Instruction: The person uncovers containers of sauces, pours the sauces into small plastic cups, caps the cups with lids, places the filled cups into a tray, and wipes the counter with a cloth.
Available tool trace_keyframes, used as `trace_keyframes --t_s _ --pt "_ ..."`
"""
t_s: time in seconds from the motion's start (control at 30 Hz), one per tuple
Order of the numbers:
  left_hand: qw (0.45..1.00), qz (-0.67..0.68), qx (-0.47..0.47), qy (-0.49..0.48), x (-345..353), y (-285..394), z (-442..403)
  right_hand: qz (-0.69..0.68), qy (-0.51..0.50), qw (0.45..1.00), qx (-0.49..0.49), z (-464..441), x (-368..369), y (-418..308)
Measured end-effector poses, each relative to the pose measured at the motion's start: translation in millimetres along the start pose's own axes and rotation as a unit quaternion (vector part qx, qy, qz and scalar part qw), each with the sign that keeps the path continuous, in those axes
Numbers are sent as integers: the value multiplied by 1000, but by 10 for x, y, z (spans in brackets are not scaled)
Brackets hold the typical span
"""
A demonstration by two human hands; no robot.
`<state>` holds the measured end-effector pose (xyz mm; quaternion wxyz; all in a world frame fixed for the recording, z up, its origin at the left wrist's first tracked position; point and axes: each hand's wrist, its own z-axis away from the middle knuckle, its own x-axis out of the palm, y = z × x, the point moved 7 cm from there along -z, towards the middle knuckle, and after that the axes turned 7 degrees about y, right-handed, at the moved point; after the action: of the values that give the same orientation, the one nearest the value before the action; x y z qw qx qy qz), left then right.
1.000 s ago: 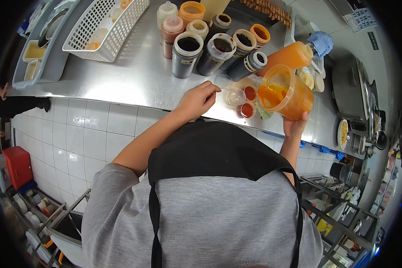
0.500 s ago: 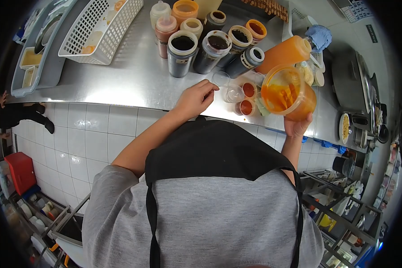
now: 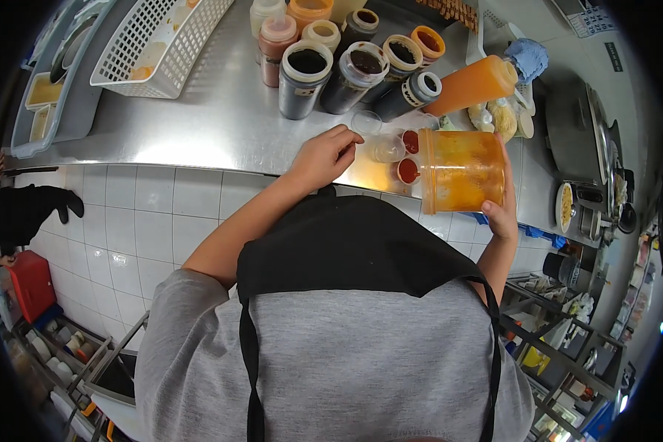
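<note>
My right hand (image 3: pixel 499 217) grips a clear plastic jar (image 3: pixel 468 173) with an orange rim, smeared inside with orange sauce. The jar is tipped onto its side above the steel counter, its mouth towards the left. Just left of its rim stand two small cups of red sauce (image 3: pixel 408 172) and an upright clear cup (image 3: pixel 389 148); the jar partly hides the red ones. My left hand (image 3: pixel 324 156) hovers at the counter's front edge, fingers loosely curled with nothing visible in them. Close to its fingertips lies a clear round lid (image 3: pixel 366 121).
Several dark sauce bottles (image 3: pixel 304 81) crowd the back of the counter (image 3: pixel 199 136). An orange squeeze bottle (image 3: pixel 475 85) leans behind the jar. At left are a white basket (image 3: pixel 144 87) and a grey bin (image 3: pixel 81 118). Another person's dark-clothed leg (image 3: pixel 29 210) shows at far left.
My right hand has tipped the jar further over, so its mouth now faces left rather than up towards me. The left hand has barely moved.
</note>
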<state>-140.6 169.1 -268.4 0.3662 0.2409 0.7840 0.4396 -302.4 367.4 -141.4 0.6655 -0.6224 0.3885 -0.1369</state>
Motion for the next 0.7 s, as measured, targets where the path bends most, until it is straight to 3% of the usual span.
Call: trace_keyframes --t_s 0.7 --pt "999 36 17 8 -41 -11 31 72 42 995 -47 44 -60 -664"
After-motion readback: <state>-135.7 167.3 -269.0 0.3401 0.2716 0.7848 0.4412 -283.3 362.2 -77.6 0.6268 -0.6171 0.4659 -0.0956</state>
